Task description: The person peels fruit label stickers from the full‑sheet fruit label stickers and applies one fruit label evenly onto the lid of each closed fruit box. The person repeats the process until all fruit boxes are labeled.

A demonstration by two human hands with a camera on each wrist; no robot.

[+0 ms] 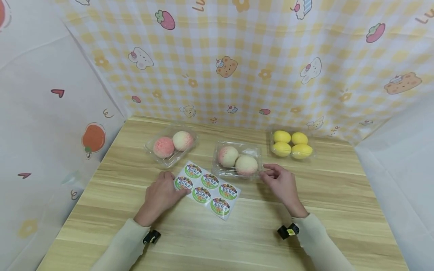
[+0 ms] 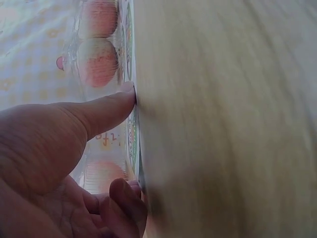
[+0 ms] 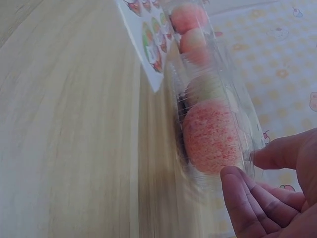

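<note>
In the head view, my left hand [image 1: 162,194] grips the left edge of a white sheet of round fruit stickers [image 1: 217,192], thumb along the near edge. The left wrist view shows the thumb [image 2: 114,106] on the sheet's edge, other fingers curled below. My right hand [image 1: 281,184] pinches the right edge of a clear plastic box [image 1: 237,175] holding two pinkish-white toy peaches [image 1: 246,165]. In the right wrist view, thumb and forefinger [image 3: 235,186] meet the box's corner beside a peach [image 3: 213,136]. The sheet's far corner overlaps the area just before the box.
At the back left stands another clear box [image 1: 167,162] with two peaches. A third clear box [image 1: 313,154], with several yellow lemons [image 1: 281,148], stands at the back right. Behind the wooden table [image 1: 203,244] hangs a yellow checked cloth [image 1: 251,49].
</note>
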